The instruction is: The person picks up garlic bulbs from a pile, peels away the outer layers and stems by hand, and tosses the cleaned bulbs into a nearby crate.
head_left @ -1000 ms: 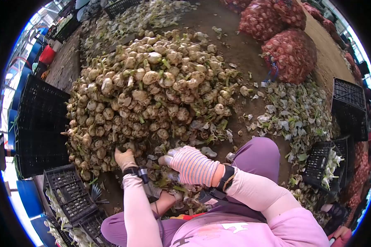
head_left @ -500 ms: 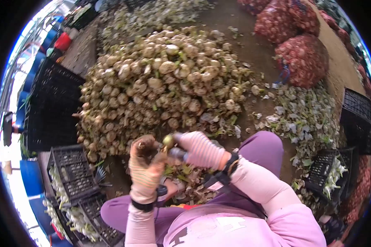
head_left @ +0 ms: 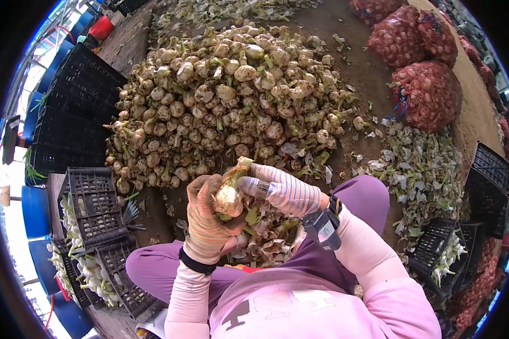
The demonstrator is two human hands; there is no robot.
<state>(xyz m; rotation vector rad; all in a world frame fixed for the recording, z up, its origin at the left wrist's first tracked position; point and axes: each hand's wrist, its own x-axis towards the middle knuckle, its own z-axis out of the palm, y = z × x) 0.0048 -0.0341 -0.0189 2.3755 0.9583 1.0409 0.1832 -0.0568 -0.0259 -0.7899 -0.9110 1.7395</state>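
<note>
My left hand point(head_left: 207, 217), in a striped glove with a dirt-darkened palm, is closed around an onion-like bulb point(head_left: 228, 199). The bulb is pale and shiny, with brownish papery skin running up to a short neck. My right hand point(head_left: 280, 189), in a striped glove with grey fingertips, pinches the bulb's neck and upper skin from the right. Behind both hands rises a big heap of soil-stained bulbs point(head_left: 215, 107) with stubby stems. Below them, between my legs, lie loose peeled skins and leaf scraps point(head_left: 271, 240).
Black crates point(head_left: 96, 212) holding white bulbs stand at the left, below a tall stack of black crates point(head_left: 70, 113). Red mesh sacks point(head_left: 427, 96) sit at the upper right, with scattered peelings point(head_left: 418, 169) below them. Another black crate point(head_left: 434, 248) is at the lower right.
The bulb has turned neck-up and shows more plainly in my left hand. My right hand has moved slightly right and is now on the neck. The view has shifted a little.
</note>
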